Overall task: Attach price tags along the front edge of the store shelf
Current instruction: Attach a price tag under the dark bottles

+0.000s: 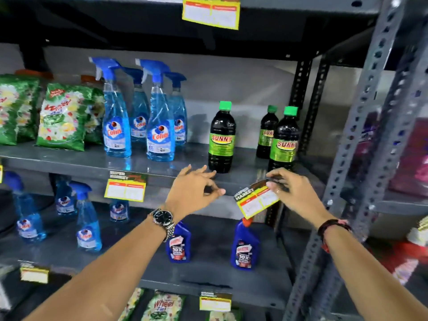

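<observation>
Price tag (257, 201) pinched at its top corner by the right hand (294, 193), hanging tilted just below the fingertips against the shelf edge (162, 188)! The left hand (192, 191) hovers just beside it, fingers (208, 174) loosely spread and holding nothing. To do this well: level the tag with the one already attached (126, 189), seat its top under the lip below the dark bottles (221, 137), then press along it.

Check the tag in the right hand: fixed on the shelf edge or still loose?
Loose. The price tag hangs tilted, pinched by the right hand, unlike the square mounted tag on the shelf edge.
</observation>
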{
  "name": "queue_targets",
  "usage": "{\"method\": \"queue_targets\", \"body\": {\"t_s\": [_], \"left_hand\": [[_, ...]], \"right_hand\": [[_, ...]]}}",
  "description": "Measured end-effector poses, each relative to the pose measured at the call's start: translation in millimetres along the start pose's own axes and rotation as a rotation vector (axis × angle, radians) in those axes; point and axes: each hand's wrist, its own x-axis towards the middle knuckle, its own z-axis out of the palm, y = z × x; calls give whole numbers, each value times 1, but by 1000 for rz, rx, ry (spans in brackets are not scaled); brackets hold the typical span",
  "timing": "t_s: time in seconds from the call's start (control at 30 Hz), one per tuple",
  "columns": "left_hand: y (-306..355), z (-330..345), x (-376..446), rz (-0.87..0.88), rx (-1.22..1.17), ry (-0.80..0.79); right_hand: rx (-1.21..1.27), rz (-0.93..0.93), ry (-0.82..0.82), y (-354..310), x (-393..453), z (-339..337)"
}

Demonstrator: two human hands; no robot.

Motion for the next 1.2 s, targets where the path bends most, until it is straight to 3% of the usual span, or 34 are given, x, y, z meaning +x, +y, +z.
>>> {"method": "queue_targets", "body": {"t_s": [0.33, 0.6, 0.9, 1.2], "left_hand": [[37, 27, 16, -34, -11, 24], [35, 17, 18, -9, -93, 22], [30, 11, 18, 4, -197, -38], [36, 12, 15, 16, -109, -11]], "right_hand": [[-39, -15, 196, 1, -4, 9], [-24, -28, 212, 9, -4, 13], [1, -28, 88, 12, -6, 7], [-41, -28, 18, 18, -14, 11]]}}
